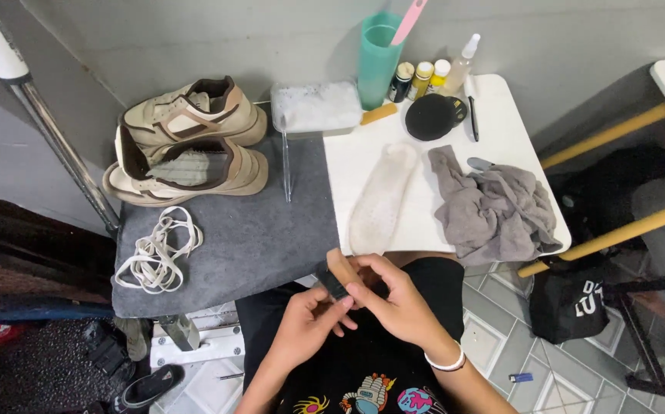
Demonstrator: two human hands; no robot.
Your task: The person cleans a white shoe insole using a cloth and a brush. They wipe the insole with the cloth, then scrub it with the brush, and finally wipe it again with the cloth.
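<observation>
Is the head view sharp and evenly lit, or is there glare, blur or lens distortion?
Head view: soft, even light with no hard glare; the white table is bright but keeps detail. Both hands and the small dark object between them are slightly soft. The metal pole leans at the left edge, suggesting wide-angle distortion.

Showing beige shoes (190, 142) with brown trim, cream laces (156, 251), grey mat (248, 230), white worktop (501, 123), teal cup (378, 57), grey cloth (493, 207).

2 beige shoes (190, 146), 1 insole (382, 198), 3 small bottles (421, 78), 1 grey cloth (497, 207).
</observation>
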